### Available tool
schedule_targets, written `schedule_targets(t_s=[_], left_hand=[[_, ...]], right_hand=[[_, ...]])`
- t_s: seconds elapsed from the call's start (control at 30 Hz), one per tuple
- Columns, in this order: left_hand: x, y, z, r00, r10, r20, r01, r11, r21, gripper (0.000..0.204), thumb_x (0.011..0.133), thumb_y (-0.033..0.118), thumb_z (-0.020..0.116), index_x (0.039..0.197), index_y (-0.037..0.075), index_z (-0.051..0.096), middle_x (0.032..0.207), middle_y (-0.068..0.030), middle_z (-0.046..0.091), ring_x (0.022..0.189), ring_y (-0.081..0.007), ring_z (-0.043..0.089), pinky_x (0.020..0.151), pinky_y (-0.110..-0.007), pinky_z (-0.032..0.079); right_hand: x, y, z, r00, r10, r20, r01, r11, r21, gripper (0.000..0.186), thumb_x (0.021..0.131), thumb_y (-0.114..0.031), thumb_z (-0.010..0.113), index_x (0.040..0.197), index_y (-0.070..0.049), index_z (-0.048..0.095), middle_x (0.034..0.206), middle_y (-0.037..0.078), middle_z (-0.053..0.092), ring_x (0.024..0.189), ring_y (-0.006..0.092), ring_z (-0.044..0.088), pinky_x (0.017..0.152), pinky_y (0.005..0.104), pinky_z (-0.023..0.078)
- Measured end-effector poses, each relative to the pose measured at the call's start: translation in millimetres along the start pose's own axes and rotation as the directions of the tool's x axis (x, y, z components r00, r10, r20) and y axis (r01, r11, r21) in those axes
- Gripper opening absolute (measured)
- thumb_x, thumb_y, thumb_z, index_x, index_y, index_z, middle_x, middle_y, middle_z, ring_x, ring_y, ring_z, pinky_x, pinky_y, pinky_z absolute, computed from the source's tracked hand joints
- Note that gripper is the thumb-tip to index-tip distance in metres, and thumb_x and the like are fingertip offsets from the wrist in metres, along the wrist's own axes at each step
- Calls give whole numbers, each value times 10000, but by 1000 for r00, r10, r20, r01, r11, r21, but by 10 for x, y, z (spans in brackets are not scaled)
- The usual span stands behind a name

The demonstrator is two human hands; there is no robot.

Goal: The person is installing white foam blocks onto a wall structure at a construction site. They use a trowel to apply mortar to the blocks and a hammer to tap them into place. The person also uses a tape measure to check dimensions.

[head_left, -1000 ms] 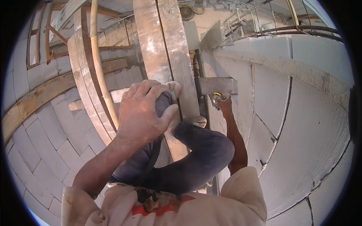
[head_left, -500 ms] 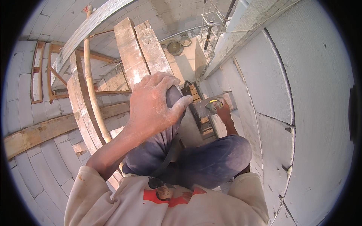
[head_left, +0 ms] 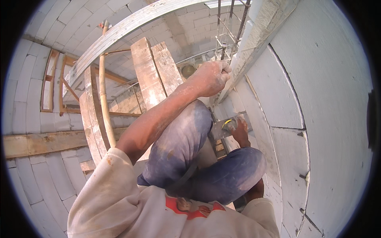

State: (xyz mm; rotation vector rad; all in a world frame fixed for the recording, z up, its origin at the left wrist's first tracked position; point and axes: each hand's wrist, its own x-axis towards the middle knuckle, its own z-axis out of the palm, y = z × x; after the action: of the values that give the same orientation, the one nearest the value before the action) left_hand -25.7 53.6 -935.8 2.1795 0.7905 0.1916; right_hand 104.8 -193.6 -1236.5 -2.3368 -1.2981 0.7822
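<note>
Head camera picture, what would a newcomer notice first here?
The left hand, dusty, reaches up and grips the top edge of the pale block wall at right. Lower, the right hand holds a flat metal trowel against that wall, above wooden planks far below.

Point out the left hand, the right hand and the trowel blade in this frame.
left hand (head_left: 212, 77), head view, on the back of the fist gripping the top edge of the block wall.
right hand (head_left: 239, 131), head view, on the knuckles.
trowel (head_left: 219, 129), head view, on the flat grey blade.
</note>
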Motion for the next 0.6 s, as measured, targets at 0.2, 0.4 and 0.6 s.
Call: schedule_targets(t_s=[0.2, 0.4, 0.6], left_hand=[[605, -699, 212, 974, -185, 133, 138, 944, 299, 309, 866, 240, 658, 1048, -8, 688, 1042, -226, 708, 1011, -345, 679, 876, -422, 511], [723, -808, 361, 946, -260, 193, 188, 926, 327, 310, 821, 273, 699, 954, -7, 707, 989, -219, 718, 977, -322, 690, 840, -415, 518], [768, -922, 415, 984, -142, -112, 157, 977, 146, 283, 834, 239, 685, 965, -10, 712, 909, -194, 730, 883, -301, 713, 803, -399, 539]], right_hand=[[-382, -24, -170, 952, -81, -295, 86, 996, 7, 528, 908, -262, 704, 1314, 43, 555, 1275, 299, 603, 1211, 402, 577, 1058, 486, 434], [-1006, -150, -564, 996, 82, 37, -76, 551, 831, 185, 959, -116, 616, 1031, 47, 666, 815, 118, 711, 732, 182, 687, 723, 329, 546], [-1476, -748, -1449, 999, 31, 16, -21, 174, 985, 213, 949, -171, 660, 979, 40, 670, 868, 180, 696, 760, 249, 675, 772, 347, 551]])
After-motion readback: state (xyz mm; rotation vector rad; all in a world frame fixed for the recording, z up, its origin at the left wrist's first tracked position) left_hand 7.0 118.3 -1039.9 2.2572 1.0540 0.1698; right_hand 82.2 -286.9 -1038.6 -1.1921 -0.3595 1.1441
